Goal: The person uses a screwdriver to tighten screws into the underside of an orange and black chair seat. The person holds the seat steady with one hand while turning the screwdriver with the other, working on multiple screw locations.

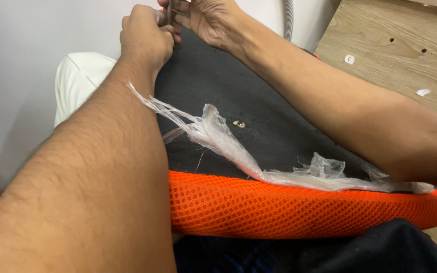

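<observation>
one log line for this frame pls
left hand: fisted on thin dark tool | right hand: at same tool, far seat edge | seat cushion: orange mesh rim, black underside up | plastic wrap: torn, loose across it

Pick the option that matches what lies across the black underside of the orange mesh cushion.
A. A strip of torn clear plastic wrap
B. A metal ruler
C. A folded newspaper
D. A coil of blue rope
A: a crumpled, stretched strip of clear plastic wrap runs across the black underside of the orange mesh cushion, from near the left forearm to the right edge.
</observation>
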